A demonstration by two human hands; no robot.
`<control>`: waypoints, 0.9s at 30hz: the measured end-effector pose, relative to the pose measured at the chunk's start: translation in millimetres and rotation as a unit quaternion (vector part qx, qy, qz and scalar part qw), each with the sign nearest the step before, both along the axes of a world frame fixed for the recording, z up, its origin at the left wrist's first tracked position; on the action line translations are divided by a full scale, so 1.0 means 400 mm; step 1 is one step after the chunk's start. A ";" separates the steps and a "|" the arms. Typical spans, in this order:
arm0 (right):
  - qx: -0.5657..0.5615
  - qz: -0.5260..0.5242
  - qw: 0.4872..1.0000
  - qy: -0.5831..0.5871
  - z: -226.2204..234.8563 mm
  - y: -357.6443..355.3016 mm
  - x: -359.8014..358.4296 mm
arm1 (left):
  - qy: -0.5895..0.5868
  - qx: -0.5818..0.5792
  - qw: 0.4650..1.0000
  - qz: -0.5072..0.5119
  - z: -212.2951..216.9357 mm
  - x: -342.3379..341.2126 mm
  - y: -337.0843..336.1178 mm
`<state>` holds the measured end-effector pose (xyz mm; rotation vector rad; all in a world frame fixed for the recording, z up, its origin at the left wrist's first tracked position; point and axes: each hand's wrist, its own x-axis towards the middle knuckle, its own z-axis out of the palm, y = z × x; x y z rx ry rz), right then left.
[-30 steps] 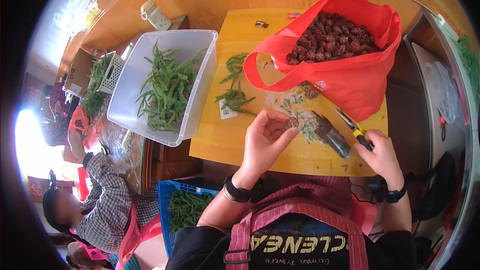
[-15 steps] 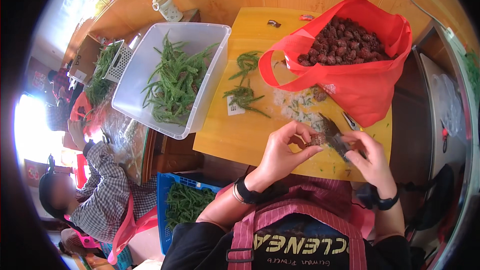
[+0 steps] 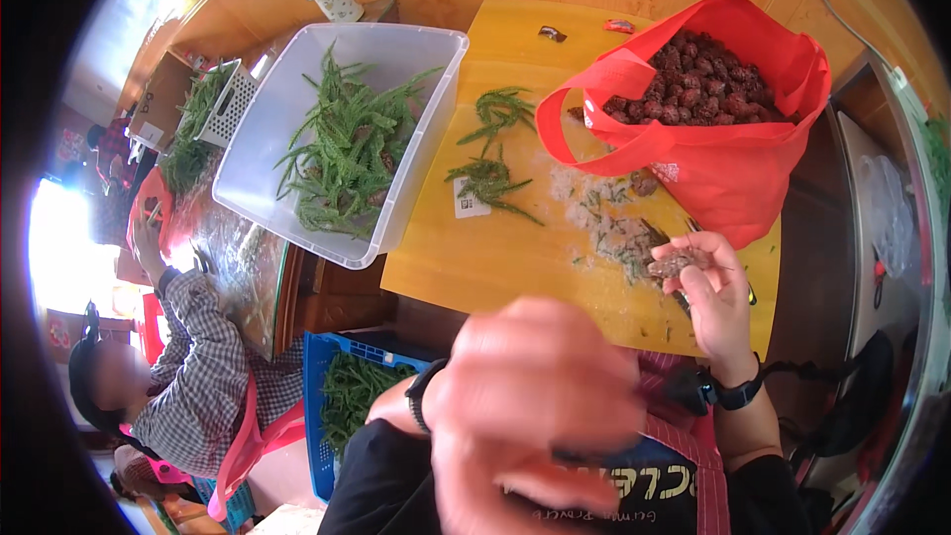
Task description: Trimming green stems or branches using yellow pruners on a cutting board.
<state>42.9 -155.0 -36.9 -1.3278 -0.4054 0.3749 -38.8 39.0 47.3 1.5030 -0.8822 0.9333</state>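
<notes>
Head view: yellow table (image 3: pixel 446 277), clear tub (image 3: pixel 260 159) of green sprigs (image 3: pixel 347 149) at its left, red bag (image 3: pixel 728 188) of pinecones (image 3: pixel 703 79) at its far right. Left hand (image 3: pixel 540 376) is too blurred to tell its grip; right hand (image 3: pixel 720 292) pinches one brown cone (image 3: pixel 679 263) above the table, near the bag.

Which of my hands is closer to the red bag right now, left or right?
Right. Your right hand, holding a brown cone, appears just below the red bag; your left hand, blurred near the camera, appears farther down and to the left.
</notes>
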 end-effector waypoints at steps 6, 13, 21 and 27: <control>-0.037 -0.023 0.999 -0.012 -0.009 -0.024 -0.002 | -0.066 -0.194 0.970 -0.132 0.045 0.015 -0.066; -0.044 -0.020 0.998 -0.034 -0.004 -0.021 -0.002 | -0.028 -0.185 0.962 -0.199 0.038 0.023 -0.066; -0.039 -0.028 0.998 -0.043 -0.011 -0.030 0.004 | 0.153 0.082 0.981 -0.090 0.033 0.055 0.072; -0.048 -0.010 0.998 -0.028 -0.012 -0.043 0.005 | 0.330 0.316 0.808 0.372 -0.185 0.239 0.219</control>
